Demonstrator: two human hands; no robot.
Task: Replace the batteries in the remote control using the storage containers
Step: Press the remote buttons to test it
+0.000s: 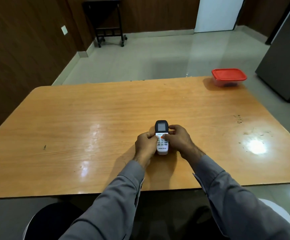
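A white remote control [161, 130] with a dark screen end and grey buttons lies face up near the middle of the wooden table [88, 118]. My left hand [146, 144] grips its left side, thumb on the keypad. From the other side my right hand [179, 137] holds it, with the thumb pressing beside an orange button. A clear storage container with a red lid [229, 77] stands closed at the table's far right corner, dark items dimly visible inside.
A grey cabinet [286, 58] stands on the floor just beyond the table's right corner. A dark wheeled stand [106, 23] sits by the far wall. Wood panelling runs along the left.
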